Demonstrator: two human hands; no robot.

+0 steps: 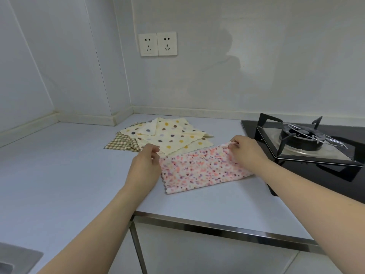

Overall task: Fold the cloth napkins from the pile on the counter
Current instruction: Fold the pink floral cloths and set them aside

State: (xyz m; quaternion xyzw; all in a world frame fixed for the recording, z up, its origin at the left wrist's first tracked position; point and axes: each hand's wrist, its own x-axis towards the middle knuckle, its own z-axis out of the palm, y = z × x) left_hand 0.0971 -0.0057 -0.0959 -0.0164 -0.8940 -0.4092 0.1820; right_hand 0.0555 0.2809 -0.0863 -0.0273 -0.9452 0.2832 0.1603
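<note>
A pink speckled napkin [199, 171] lies on the pale counter [69, 175], doubled over into a long rectangle. My left hand [145, 164] pinches its far left corner. My right hand [246, 153] pinches its far right corner, fingers curled over the edge. Just behind lies the pile: cream napkins with coloured dots [169, 136] on top, one with a corner flipped over, and a brown checked napkin [123, 144] sticking out at the left.
A black gas hob [308, 143] with a metal pan support sits close on the right. A sink corner [17, 258] shows at bottom left. Two wall sockets [157, 44] are on the back wall. The counter's metal front edge [217, 230] runs below the napkin.
</note>
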